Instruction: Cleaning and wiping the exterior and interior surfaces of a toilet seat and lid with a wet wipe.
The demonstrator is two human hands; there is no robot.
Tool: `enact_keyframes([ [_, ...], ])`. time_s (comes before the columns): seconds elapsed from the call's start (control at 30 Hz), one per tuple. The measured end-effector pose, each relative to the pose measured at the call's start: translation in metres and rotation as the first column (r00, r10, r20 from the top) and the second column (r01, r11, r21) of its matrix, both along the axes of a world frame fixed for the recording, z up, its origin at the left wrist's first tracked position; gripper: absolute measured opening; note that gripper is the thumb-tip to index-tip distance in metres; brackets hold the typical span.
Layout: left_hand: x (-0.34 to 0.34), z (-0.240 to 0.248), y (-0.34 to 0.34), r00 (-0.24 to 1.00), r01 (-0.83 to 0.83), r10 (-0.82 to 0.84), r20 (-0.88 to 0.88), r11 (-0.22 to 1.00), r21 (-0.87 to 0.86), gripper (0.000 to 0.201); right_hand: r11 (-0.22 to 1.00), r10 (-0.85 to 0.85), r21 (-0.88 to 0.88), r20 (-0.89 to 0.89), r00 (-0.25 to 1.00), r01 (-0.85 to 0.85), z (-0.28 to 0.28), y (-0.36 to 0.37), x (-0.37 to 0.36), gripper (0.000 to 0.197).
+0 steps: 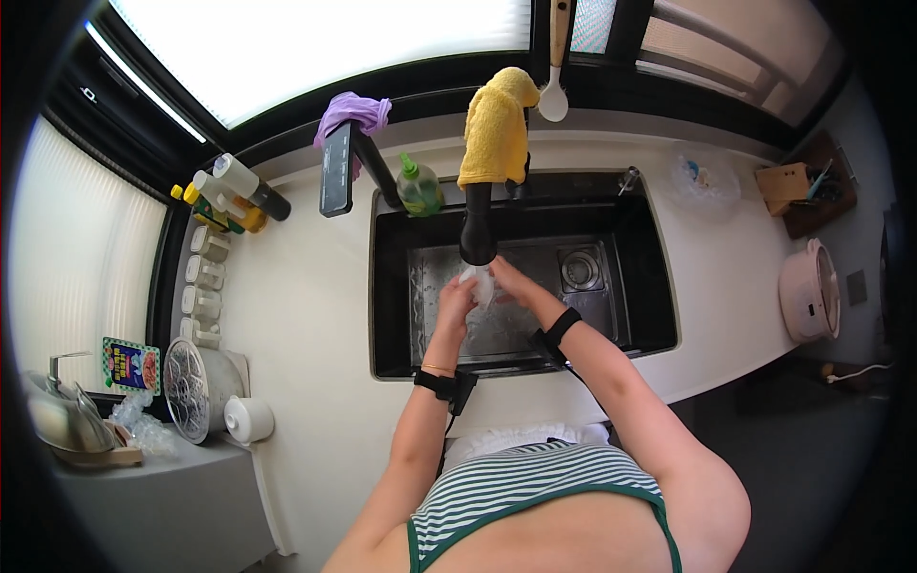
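— White tabletop (315,315) is seen first at the far left, is it not, with a row of small jars (203,286) along the wall and bottles (229,196) in the corner?

— It is, and a clear ribbed lid (184,390) and a small white pot (248,418) are set lower down on that side. A green soap bottle (418,188) is stood at the back left corner of the black sink (382,286).

— And over the basin?

— A black tap (477,224) is draped with a yellow cloth (497,129). Just under its spout a small pale, translucent thing (480,284) is held. What it is cannot be told.

— How is it gripped?

— The left hand (455,304) is closed around its lower part; the right hand (506,282) is curled against its other side, fingers pressed to it. Both are met over the steel sink floor, left of the drain (580,269).

— How is such rinsing judged to be done well?

— The piece is best kept low under the spout so splashing is contained, and turned so every face is reached.

— And at the right?

— A pink cooker (810,291) is stood.
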State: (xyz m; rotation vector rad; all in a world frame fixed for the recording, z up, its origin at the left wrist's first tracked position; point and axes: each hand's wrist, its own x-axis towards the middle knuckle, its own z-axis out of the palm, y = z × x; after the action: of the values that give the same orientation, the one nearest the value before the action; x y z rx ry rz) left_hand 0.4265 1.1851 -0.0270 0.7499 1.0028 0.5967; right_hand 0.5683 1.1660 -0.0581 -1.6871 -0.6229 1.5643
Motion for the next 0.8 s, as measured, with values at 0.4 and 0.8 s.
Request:
enact_keyframes([
  [0.4,0.011,-0.030,0.011,0.857,-0.246,0.415,0.306,0.851,-0.464,0.039,0.908,-0.056,0.416,0.247,0.967,-0.054,0.014,0.006,-0.013,0.051],
  [0.8,0.060,-0.067,0.015,0.670,0.288,0.049,0.740,0.902,-0.320,0.037,0.896,0.018,0.070,0.981,0.193,-0.438,0.026,-0.011,-0.013,0.034],
])
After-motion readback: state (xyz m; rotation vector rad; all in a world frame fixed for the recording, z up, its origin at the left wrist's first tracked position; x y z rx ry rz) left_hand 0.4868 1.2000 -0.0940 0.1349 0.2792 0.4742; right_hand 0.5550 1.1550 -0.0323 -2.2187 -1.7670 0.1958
